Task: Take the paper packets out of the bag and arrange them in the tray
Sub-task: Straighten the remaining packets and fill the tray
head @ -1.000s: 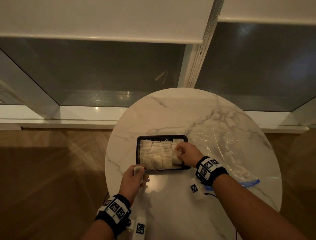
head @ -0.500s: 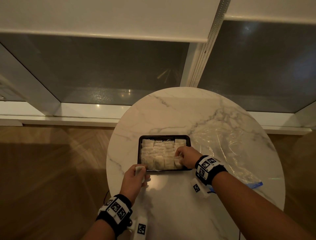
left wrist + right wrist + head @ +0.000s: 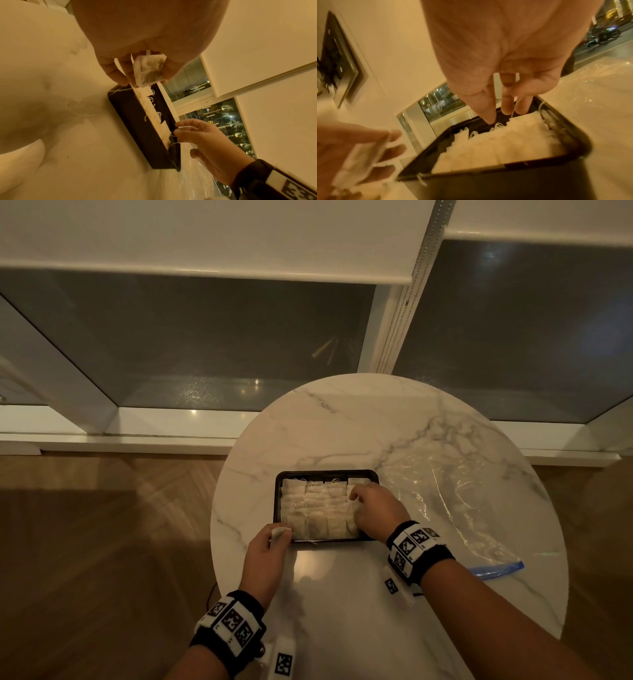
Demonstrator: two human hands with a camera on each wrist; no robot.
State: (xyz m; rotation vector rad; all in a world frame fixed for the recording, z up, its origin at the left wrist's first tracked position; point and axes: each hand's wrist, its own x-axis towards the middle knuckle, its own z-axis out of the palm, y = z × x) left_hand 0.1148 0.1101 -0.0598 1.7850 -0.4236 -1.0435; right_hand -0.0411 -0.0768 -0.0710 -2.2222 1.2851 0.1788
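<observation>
Tray (image 3: 278, 501) nearly full, bag (image 3: 455, 508) looks empty; left hand (image 3: 265, 556) pinches one packet (image 3: 279, 533), right hand (image 3: 375, 510) tucks another

- The right hand (image 3: 375, 513) covers the tray's (image 3: 327, 473) near right corner and the packets (image 3: 315, 508) lying under it.
- In the right wrist view the left hand (image 3: 347, 152) and its packet (image 3: 361, 161) are smeared with blur and cut by the left edge.
- From the head view, that packet shows only as a pale sliver at the left hand's fingertips.
- The bag (image 3: 455, 501) is so clear its outline melts into the tabletop (image 3: 342, 422); whether anything remains inside, I cannot tell.
</observation>
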